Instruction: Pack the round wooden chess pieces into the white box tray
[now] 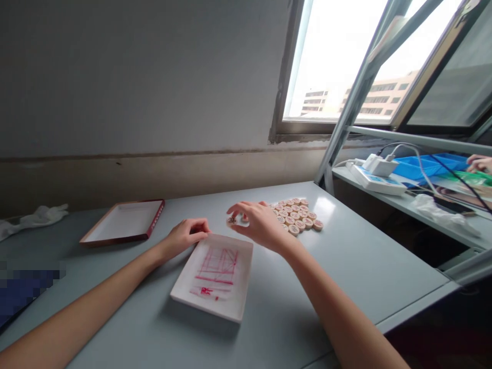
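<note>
My left hand (187, 233) is closed at the far left corner of a shallow white box tray (215, 315), with thumb and fingers on its rim. Red printed lines and characters show through on the tray floor, and it is tilted toward me. Just beyond its far edge, my right hand (261, 223) pinches a round Chinese chess piece (231, 220) with dark marks between thumb and forefinger. Another piece with a red mark (245, 218) shows through the gap in that hand. Several wooden Chinese chess pieces (294, 215) lie in close rows, partly hidden by my right hand.
A box lid (119, 223) with dark red sides lies at the left, near white cloth (34, 220). Metal frame posts (346, 113) rise at the right. A side shelf carries a power strip (376, 179), blue tray (430, 166) and another person's hand (480, 163).
</note>
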Tool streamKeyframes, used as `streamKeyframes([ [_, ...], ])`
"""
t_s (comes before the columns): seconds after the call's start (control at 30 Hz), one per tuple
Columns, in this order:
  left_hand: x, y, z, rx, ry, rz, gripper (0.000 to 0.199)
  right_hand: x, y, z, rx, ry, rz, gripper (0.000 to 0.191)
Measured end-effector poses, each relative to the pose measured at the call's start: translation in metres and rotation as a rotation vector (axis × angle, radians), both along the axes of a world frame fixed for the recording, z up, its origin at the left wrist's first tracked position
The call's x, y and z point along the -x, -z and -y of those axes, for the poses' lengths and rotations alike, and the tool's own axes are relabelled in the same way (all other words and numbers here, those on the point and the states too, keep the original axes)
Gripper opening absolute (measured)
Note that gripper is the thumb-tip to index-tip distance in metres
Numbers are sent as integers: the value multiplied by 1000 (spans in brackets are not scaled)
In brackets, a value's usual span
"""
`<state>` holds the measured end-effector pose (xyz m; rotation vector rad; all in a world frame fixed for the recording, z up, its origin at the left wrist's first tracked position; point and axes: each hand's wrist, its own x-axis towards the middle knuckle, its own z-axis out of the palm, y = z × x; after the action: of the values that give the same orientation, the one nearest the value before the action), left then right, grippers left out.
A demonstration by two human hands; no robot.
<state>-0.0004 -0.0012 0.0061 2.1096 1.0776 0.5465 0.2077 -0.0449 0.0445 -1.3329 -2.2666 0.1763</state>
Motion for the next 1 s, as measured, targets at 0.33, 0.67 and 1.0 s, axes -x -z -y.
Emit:
streamKeyframes([
  [0.33,-2,-1,2,57,0,36,15,-32,8,-14,6,127,252,10],
  [0.67,-1,-1,1,49,-9,-3,17,-29,10,-13,-21,85,323,8],
  [1.0,-1,-1,1,31,-10,-19,17,-32,13,-13,-4,137,326,15],
])
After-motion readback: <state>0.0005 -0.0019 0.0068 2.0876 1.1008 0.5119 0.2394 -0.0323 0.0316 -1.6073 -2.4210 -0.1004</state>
